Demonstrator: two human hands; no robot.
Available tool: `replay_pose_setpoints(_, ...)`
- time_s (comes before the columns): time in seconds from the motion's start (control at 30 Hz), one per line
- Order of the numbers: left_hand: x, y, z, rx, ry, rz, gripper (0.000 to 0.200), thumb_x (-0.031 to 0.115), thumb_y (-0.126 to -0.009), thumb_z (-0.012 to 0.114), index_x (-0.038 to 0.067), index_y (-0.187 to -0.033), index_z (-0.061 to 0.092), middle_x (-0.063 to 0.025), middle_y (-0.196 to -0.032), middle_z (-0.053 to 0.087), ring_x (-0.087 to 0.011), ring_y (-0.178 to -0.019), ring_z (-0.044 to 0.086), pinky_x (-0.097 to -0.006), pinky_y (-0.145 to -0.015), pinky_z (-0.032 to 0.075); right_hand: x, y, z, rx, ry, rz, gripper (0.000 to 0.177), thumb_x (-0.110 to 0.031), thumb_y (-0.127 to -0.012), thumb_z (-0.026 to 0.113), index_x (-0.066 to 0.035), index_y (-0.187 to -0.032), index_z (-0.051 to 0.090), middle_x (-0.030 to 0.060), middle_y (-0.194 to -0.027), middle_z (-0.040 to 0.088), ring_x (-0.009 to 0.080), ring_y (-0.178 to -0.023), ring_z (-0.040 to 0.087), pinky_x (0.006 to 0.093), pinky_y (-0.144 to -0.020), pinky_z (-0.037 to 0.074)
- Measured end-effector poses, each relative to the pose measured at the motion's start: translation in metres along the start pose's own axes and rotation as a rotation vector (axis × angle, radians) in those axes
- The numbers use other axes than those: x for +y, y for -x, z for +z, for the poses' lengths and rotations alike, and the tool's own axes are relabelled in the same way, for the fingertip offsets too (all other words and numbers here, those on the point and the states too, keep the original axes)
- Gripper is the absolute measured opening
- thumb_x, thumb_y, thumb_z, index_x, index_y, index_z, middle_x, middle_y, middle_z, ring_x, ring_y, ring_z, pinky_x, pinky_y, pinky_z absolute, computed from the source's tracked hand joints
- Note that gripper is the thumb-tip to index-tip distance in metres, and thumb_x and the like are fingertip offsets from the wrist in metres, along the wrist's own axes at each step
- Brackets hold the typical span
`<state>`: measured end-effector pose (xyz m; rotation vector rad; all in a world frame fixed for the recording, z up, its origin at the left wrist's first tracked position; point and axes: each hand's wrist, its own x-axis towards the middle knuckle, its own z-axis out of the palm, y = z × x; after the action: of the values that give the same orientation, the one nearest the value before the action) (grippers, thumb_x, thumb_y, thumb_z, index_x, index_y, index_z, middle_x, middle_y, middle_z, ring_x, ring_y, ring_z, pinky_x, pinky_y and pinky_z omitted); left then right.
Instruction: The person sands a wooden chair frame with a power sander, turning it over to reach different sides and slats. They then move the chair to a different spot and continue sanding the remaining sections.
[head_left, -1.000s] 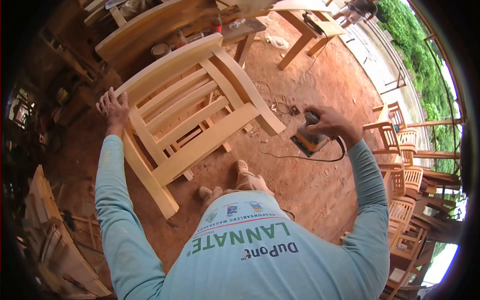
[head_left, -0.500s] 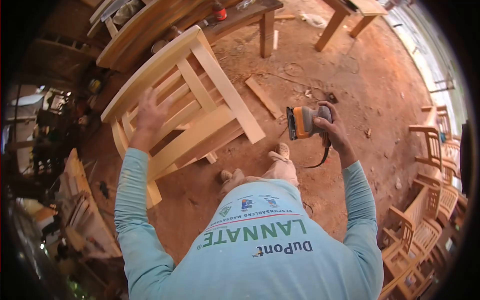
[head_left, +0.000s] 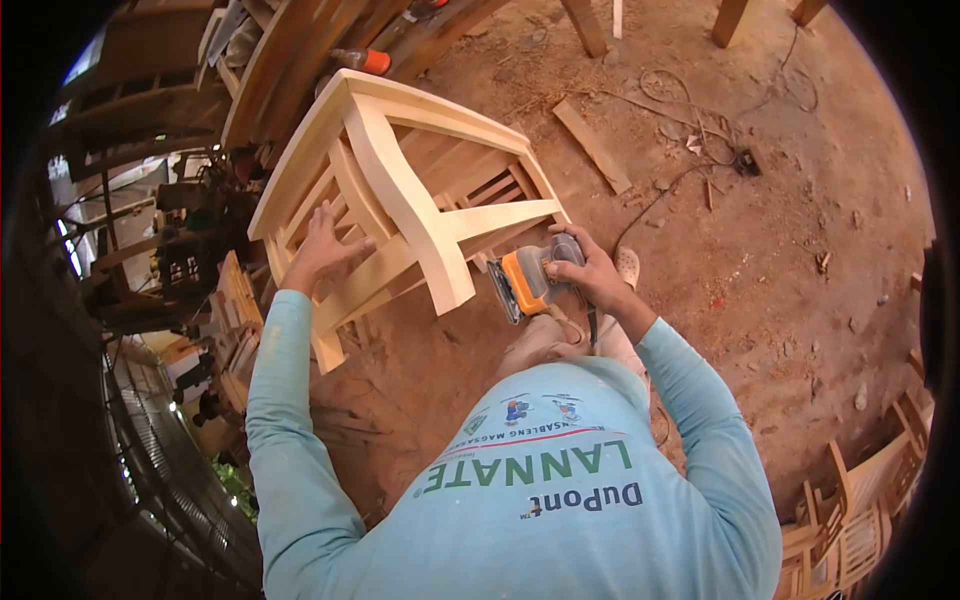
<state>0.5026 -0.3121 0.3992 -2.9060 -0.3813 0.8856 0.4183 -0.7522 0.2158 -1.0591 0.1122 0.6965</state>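
Observation:
My right hand [head_left: 590,268] is wrapped round the grey body of an orange and grey electric sander [head_left: 530,280], its flat pad facing left. The cord hangs down below my wrist. To the left of the sander, an unpainted pale wooden chair [head_left: 385,175] stands tilted, with its slats and one curved leg turned toward me. My left hand [head_left: 325,248] is beside the chair's near rails, thumb and fingers spread, and overlaps the slats in this view. The sander's pad is a short way from the end of the curved leg.
Loose on the dirt floor lie a wooden board [head_left: 592,147] and a long cord [head_left: 690,165] with a dark box-like end. An orange-capped bottle [head_left: 362,62] is behind the chair. Stacked wooden chairs [head_left: 850,520] stand at the lower right, wood pieces [head_left: 235,320] at the left.
The chair has turned, so more of its underside and a curved leg face me. My right hand has brought the sander left, closer to the chair. The whole view has shifted.

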Motion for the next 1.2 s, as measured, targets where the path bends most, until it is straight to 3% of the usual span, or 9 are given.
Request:
replay_pose_setpoints(0.13, -0.002, -0.004, 0.004, -0.006, 0.010, -0.004, 0.146, 0.072, -0.072, 0.082, -0.010, -0.163, 0.004, -0.0353, -0.170, 0.010, -0.0446, -0.160, 0.010, -0.0453, -0.130, 0.018, -0.001, -0.009, 0.012, -0.067, 0.040, -0.036, 0.070, -0.028, -0.086, 0.084, -0.013, -0.147, 0.052, 0.0081, -0.118, 0.066, 0.0180, -0.109, 0.064, 0.0342, -0.098, 0.052)
replay_pose_setpoints(0.33, -0.011, -0.009, 0.013, 0.030, 0.012, 0.036, 0.154, 0.083, -0.068, 0.078, -0.012, -0.162, 0.003, -0.0391, -0.167, 0.010, -0.0513, -0.158, 0.009, -0.0511, -0.130, 0.017, -0.017, -0.032, 0.040, -0.093, 0.079, -0.134, 0.067, -0.024, -0.086, 0.084, -0.009, -0.144, 0.053, 0.0090, -0.119, 0.068, 0.0176, -0.108, 0.065, 0.0345, -0.096, 0.054)
replay_pose_setpoints(0.5, -0.009, -0.007, 0.016, 0.050, 0.044, 0.027, 0.156, 0.083, -0.066, 0.080, -0.012, -0.162, 0.003, -0.0399, -0.167, 0.009, -0.0531, -0.158, 0.008, -0.0525, -0.130, 0.016, -0.023, -0.067, 0.052, -0.089, 0.072, -0.126, 0.067, -0.025, -0.085, 0.085, -0.009, -0.143, 0.055, 0.0103, -0.118, 0.068, 0.0196, -0.107, 0.066, 0.0355, -0.096, 0.054)
replay_pose_setpoints(0.77, -0.004, -0.004, 0.015, 0.059, 0.058, -0.004, 0.157, 0.081, -0.064, 0.083, -0.011, -0.162, 0.003, -0.0396, -0.168, 0.008, -0.0545, -0.157, 0.007, -0.0539, -0.129, 0.018, -0.090, -0.176, 0.079, -0.080, 0.275, -0.285, 0.073, -0.039, -0.080, 0.081, -0.009, -0.141, 0.055, 0.0204, -0.123, 0.069, 0.0310, -0.110, 0.069, 0.0406, -0.097, 0.054)
replay_pose_setpoints(0.9, -0.001, -0.004, 0.014, 0.045, 0.042, -0.031, 0.157, 0.078, -0.063, 0.085, -0.009, -0.163, 0.001, -0.0366, -0.169, 0.006, -0.0508, -0.159, 0.008, -0.0517, -0.130, 0.017, -0.127, -0.227, 0.093, -0.066, 0.306, -0.239, 0.073, -0.040, -0.080, 0.081, -0.011, -0.142, 0.055, 0.0219, -0.120, 0.070, 0.0333, -0.106, 0.071, 0.0421, -0.093, 0.057)
replay_pose_setpoints(0.93, -0.001, -0.004, 0.013, 0.046, 0.045, -0.032, 0.157, 0.078, -0.063, 0.085, -0.009, -0.163, 0.001, -0.0366, -0.169, 0.006, -0.0508, -0.159, 0.007, -0.0516, -0.130, 0.017, -0.144, -0.229, 0.096, -0.060, 0.303, -0.174, 0.074, -0.041, -0.081, 0.081, -0.012, -0.143, 0.054, 0.0216, -0.118, 0.071, 0.0321, -0.102, 0.072, 0.0416, -0.085, 0.060)
replay_pose_setpoints(1.03, -0.001, -0.004, 0.014, 0.053, 0.060, -0.030, 0.158, 0.080, -0.063, 0.084, -0.010, -0.163, 0.001, -0.0376, -0.169, 0.006, -0.0519, -0.158, 0.007, -0.0523, -0.130, 0.017, -0.155, -0.262, 0.099, -0.055, 0.291, -0.078, 0.076, -0.043, -0.080, 0.081, -0.011, -0.144, 0.053, 0.0210, -0.116, 0.071, 0.0303, -0.100, 0.073, 0.0398, -0.079, 0.061)
replay_pose_setpoints(1.07, -0.002, -0.003, 0.015, 0.058, 0.064, -0.024, 0.158, 0.080, -0.063, 0.083, -0.011, -0.162, 0.002, -0.0384, -0.168, 0.006, -0.0529, -0.158, 0.006, -0.0532, -0.130, 0.017, -0.157, -0.270, 0.099, -0.036, 0.295, -0.139, 0.079, -0.044, -0.080, 0.081, -0.010, -0.145, 0.052, 0.0207, -0.116, 0.071, 0.0296, -0.098, 0.073, 0.0392, -0.075, 0.061)
replay_pose_setpoints(1.2, -0.002, -0.003, 0.014, 0.062, 0.079, -0.016, 0.157, 0.081, -0.064, 0.082, -0.012, -0.162, 0.002, -0.0394, -0.168, 0.006, -0.0535, -0.158, 0.005, -0.0538, -0.130, 0.017, -0.167, -0.297, 0.100, -0.030, 0.317, -0.133, 0.082, -0.046, -0.078, 0.081, -0.007, -0.145, 0.052, 0.0208, -0.118, 0.071, 0.0298, -0.099, 0.072, 0.0382, -0.083, 0.059)
